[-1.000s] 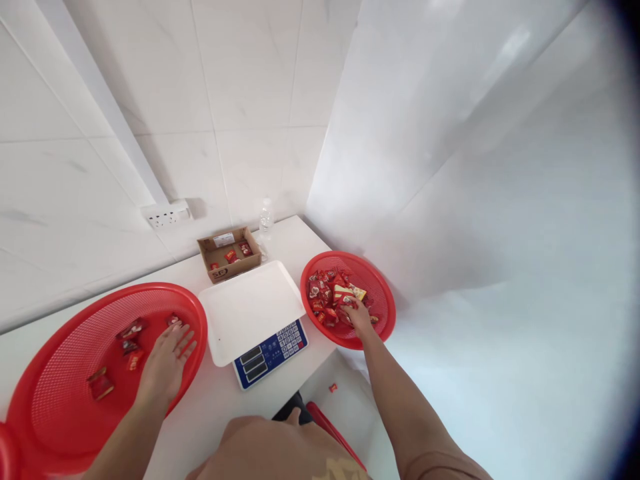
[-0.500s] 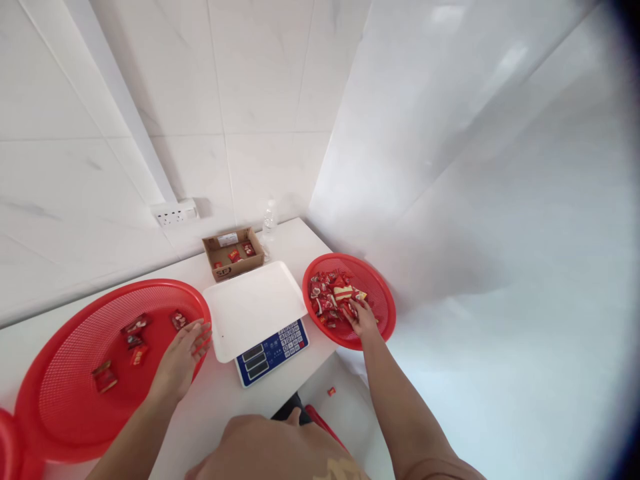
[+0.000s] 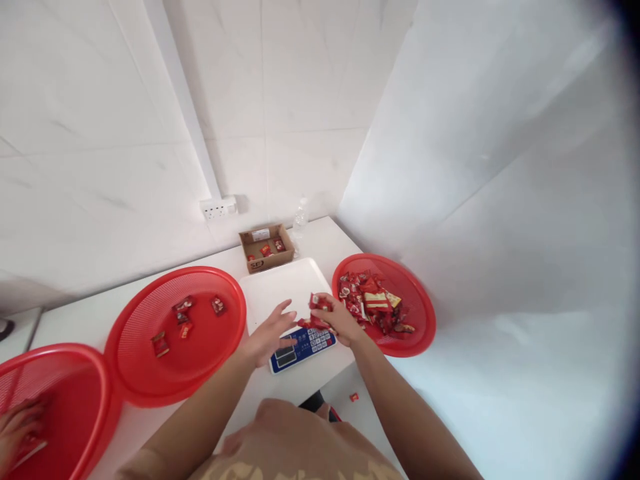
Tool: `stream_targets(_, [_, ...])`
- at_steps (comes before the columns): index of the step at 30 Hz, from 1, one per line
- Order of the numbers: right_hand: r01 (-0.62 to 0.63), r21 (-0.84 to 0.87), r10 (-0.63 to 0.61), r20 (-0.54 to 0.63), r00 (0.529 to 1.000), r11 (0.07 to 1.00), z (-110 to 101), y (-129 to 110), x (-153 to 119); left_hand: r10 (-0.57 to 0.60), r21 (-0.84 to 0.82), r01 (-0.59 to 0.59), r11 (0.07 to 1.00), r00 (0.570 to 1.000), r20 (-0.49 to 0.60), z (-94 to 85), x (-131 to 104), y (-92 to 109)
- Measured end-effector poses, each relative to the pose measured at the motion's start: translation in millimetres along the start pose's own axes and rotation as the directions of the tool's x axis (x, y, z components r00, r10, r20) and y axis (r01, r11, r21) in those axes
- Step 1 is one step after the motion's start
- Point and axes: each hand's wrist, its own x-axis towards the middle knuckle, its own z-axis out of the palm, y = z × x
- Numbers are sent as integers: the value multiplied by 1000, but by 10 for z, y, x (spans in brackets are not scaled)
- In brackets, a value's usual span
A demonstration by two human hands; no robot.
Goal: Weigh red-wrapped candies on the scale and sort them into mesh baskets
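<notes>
My right hand [image 3: 341,320] grips a few small red packets [image 3: 319,312] above the front edge of the scale's white tray [image 3: 280,287]. Facing it, my left hand [image 3: 273,333] has its fingers spread and holds nothing, over the tray's near left part. Below both hands shows the blue keypad panel of the weighing scale [image 3: 303,348], partly covered by them. To the right, a red basket [image 3: 425,327] holds a heap of red packets [image 3: 357,290] with a yellow-and-red packet [image 3: 377,301] on top. The left red basket [image 3: 130,373] has several scattered packets [image 3: 183,309] in it.
A small cardboard box [image 3: 255,265] with a few packets stands behind the scale, beside a clear plastic bottle [image 3: 300,217]. At lower left, another person's hand [image 3: 20,430] reaches into a third red basket [image 3: 106,393]. One red packet [image 3: 354,397] lies below the table edge. A wall socket [image 3: 219,208] is behind.
My right hand has come out of the right basket with red packets, moving left over the scale. My left hand has moved from the left basket's rim to the tray. The view has turned left.
</notes>
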Motion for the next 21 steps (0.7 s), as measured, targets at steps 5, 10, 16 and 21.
stream_targets(5, [132,-157,-116,106,988,979,459,115,155,-38,-172,29,985,998,-48,35,220,-13])
stream_targets(10, [22,26,-19,-103,995,999,501,157,342,-66,-344,-20,939,969,-239,-130,388,43])
stream_targets(16, [-41,322,120,-232,965,946,394,228,518,-44,-307,-67,949,939,-342,-220,474,149])
stream_targets(21, [-46,374,157,-272,949,926,305,269,605,-77,-211,12,977,950,-302,-252,499,224])
